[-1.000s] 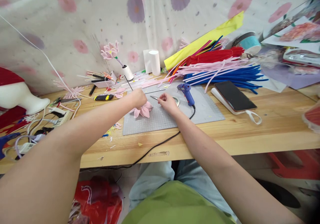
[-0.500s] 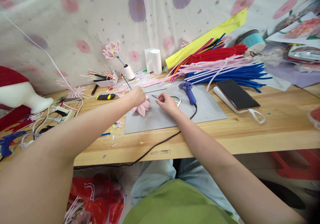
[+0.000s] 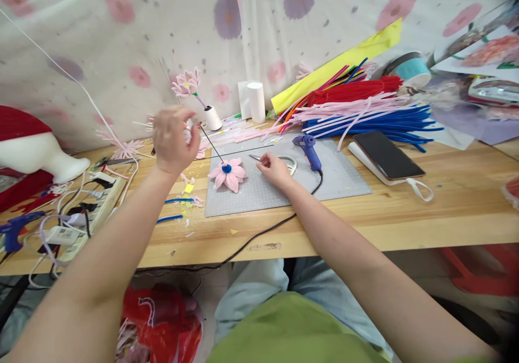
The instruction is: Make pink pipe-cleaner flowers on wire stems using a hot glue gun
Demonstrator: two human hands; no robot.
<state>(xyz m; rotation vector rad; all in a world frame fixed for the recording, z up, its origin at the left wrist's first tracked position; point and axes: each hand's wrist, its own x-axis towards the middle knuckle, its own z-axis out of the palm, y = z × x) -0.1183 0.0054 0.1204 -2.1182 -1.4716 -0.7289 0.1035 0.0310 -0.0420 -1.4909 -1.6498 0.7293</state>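
My left hand [image 3: 174, 139] is raised over the left of the table, blurred, its thumb apart from its bent fingers and nothing seen between them. A pink fuzzy-petalled flower [image 3: 230, 182] with a blue centre [image 3: 226, 168] lies on the grey cutting mat [image 3: 259, 203]. From that centre a thin dark rod [image 3: 212, 143] slants up toward the left hand, apart from it. My right hand [image 3: 276, 169] hovers low over the mat with fingertips pinched together; whatever they hold is hidden. Beside and under it lie scissors [image 3: 292, 163], partly covered.
A blue glue gun [image 3: 308, 151] stands on the mat, its black cord running off the table's front. Pipe cleaners [image 3: 365, 117] in bundles, a phone [image 3: 388, 155] and a white roll [image 3: 255, 102] lie behind and right. Left are a power strip [image 3: 97, 203] and a finished flower [image 3: 186, 83].
My left hand has moved from above the pink flower to the left and up, uncovering the blue centre and the rod. My right hand stays by the scissors.
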